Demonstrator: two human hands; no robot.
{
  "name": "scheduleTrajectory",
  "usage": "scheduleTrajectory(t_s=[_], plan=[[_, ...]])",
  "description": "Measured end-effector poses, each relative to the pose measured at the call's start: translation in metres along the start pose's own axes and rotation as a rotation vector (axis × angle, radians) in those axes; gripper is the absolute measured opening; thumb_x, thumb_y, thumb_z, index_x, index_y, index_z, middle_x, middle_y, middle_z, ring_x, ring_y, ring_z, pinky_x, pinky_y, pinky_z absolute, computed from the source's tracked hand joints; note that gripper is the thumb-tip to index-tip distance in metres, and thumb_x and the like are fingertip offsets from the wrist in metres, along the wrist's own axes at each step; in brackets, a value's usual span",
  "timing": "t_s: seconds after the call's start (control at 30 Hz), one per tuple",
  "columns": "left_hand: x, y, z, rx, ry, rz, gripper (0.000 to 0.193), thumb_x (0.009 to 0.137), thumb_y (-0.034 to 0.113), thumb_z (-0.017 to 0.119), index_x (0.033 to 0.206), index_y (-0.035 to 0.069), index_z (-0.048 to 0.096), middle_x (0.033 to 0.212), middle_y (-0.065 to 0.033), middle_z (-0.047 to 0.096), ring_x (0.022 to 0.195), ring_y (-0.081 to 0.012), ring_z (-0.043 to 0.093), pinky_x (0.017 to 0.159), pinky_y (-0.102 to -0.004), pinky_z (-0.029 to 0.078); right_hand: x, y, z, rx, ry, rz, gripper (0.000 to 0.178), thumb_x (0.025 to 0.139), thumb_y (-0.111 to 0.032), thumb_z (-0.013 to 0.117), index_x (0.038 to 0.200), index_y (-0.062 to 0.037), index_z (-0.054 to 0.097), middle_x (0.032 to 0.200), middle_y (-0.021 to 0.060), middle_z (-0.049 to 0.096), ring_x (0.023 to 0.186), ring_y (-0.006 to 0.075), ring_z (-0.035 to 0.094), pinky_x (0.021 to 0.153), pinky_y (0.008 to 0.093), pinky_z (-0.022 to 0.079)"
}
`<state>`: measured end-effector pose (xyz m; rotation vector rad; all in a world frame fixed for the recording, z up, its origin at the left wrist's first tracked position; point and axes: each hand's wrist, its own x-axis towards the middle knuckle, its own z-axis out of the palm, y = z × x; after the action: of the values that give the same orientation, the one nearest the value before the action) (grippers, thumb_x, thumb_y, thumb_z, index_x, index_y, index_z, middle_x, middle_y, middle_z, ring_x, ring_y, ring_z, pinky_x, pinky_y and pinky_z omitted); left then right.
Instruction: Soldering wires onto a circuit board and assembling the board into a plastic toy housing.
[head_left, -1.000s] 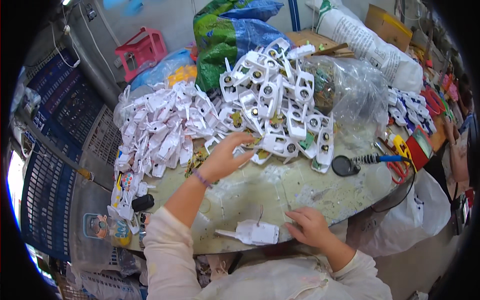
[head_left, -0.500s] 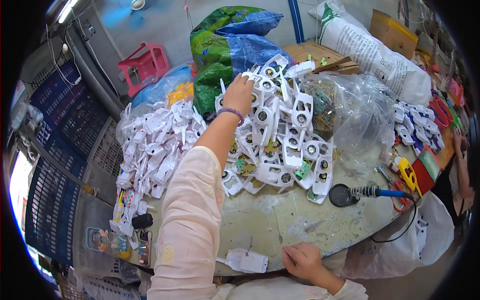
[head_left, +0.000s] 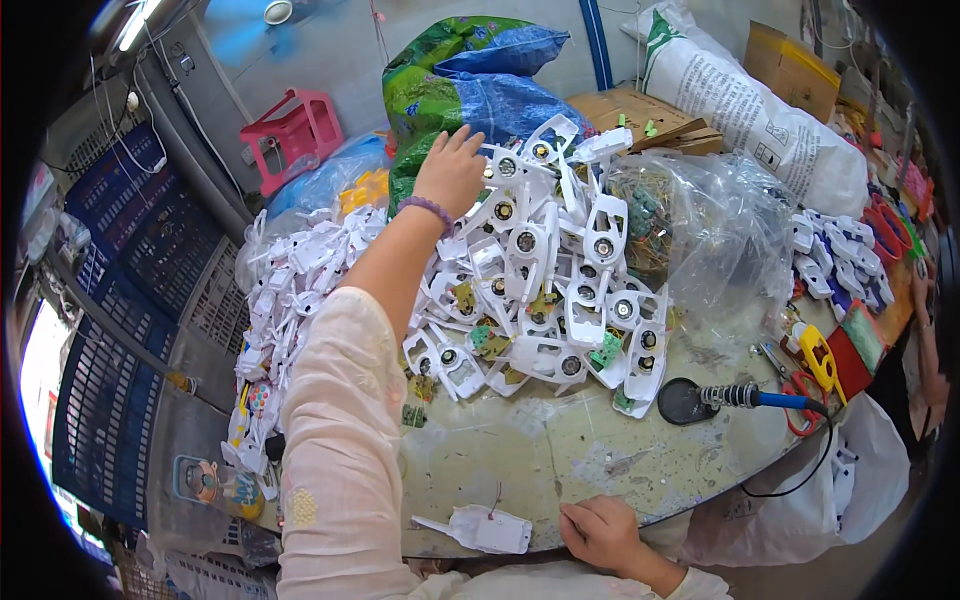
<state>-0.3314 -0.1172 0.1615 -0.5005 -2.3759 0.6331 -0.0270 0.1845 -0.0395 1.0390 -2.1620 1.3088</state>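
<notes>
My left hand (head_left: 450, 178), a beaded bracelet at its wrist, is stretched over the far left edge of a heap of white plastic housings (head_left: 527, 245). Its fingers are spread and hold nothing visible. Many housings carry round speakers and small green circuit boards (head_left: 607, 348). Just beyond the fingers is a green and blue woven bag (head_left: 425, 110); whether they touch it I cannot tell. At the near table edge my right hand (head_left: 603, 532) rests with fingers curled closed, with nothing seen in it. Left of it lies one white housing (head_left: 490, 528) with a thin dark wire.
A second heap of white plastic parts (head_left: 300, 270) lies on the left. To the right, a soldering iron (head_left: 760, 396) rests in its coiled holder near red-handled scissors (head_left: 803, 405). Clear plastic bagging (head_left: 725, 235) and a white sack (head_left: 750, 110) stand behind. A pink stool (head_left: 292, 135) is far left.
My left hand has moved left off the heap's far top, and its fingers have spread. The forearm shifted left too, uncovering housings and a small board. My right hand stays almost still.
</notes>
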Motion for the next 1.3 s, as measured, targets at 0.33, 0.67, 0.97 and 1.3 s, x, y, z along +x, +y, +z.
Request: scheduleTrajectory(t_s=[0.33, 0.67, 0.97, 1.3], plan=[[-0.042, -0.031, -0.024, -0.546, 0.122, -0.416, 0.027, 0.082, 0.025, 0.067, 0.086, -0.001, 0.062, 0.097, -0.0157, 0.058, 0.093, -0.0344, 0.058, 0.081, -0.0411, 0.046, 0.001, 0.002, 0.003, -0.035, 0.027, -0.002, 0.015, 0.07, -0.007, 0.071, 0.084, -0.0049, 0.066, 0.066, 0.0055, 0.061, 0.056, 0.0224, 0.059, 0.049, 0.0328, 0.047], [-0.117, -0.027, -0.09, -1.52, -0.163, -0.716, 0.035, 0.091, 0.033, 0.062, 0.11, 0.003, 0.06, 0.09, 0.0019, 0.058, 0.082, -0.0061, 0.051, 0.072, -0.0226, 0.042, -0.008, -0.007, 0.006, 0.002, 0.072, 0.029, 0.014, 0.071, -0.005, 0.07, 0.084, -0.0045, 0.066, 0.068, 0.0088, 0.062, 0.058, 0.0255, 0.06, 0.052, 0.0338, 0.047], [-0.176, 0.066, -0.143, -2.16, -0.417, -0.622, 0.027, 0.099, 0.024, 0.048, 0.114, 0.003, 0.052, 0.128, -0.0104, 0.055, 0.111, -0.0192, 0.057, 0.096, -0.0399, 0.049, 0.076, -0.005, 0.012, 1.398, -0.009, 0.962, 0.054, 0.096, -0.042, 0.047, 0.136, -0.0077, 0.036, 0.132, 0.0152, 0.049, 0.11, 0.0282, 0.057, 0.08, 0.0367, 0.05], [-0.234, 0.188, -0.086, -2.447, -0.254, -1.094, 0.025, 0.095, 0.023, 0.056, 0.113, 0.006, 0.053, 0.108, -0.0025, 0.059, 0.098, -0.013, 0.058, 0.089, -0.0362, 0.049, 0.098, 0.003, 0.014, 0.901, 0.225, 0.752, 0.04, 0.083, -0.014, 0.071, 0.117, -0.0025, 0.054, 0.091, 0.0, 0.062, 0.077, 0.0072, 0.058, 0.061, 0.021, 0.047]])
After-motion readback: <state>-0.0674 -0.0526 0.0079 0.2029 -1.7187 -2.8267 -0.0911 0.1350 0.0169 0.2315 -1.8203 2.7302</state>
